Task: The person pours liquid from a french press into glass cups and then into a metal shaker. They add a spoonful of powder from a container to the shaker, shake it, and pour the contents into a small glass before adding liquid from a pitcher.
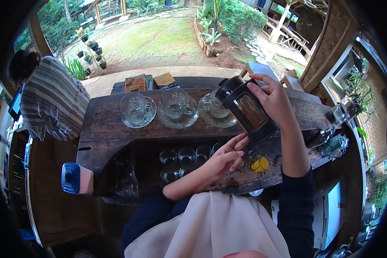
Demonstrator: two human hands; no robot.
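Note:
My right hand (pixel 271 92) is wrapped round the handle of a black-framed French press (pixel 250 109) with brown liquid showing behind its glass. The press is tilted, its top leaning left over the rightmost glass cup (pixel 219 109). Below its base, my left hand (pixel 230 155) has its fingers stretched out, with the fingertips right at the lower edge of the press. Two more clear glass cups, a middle one (pixel 175 103) and a left one (pixel 133 108), stand on glass saucers in a row along the wooden counter (pixel 103 124).
Several drinking glasses (pixel 186 155) stand on the lower shelf, near a glass with yellow contents (pixel 260 164). A blue-lidded container (pixel 76 178) sits at the left end. Glassware (pixel 334 146) stands at the right. A person in a striped shirt (pixel 53 96) is at the far left.

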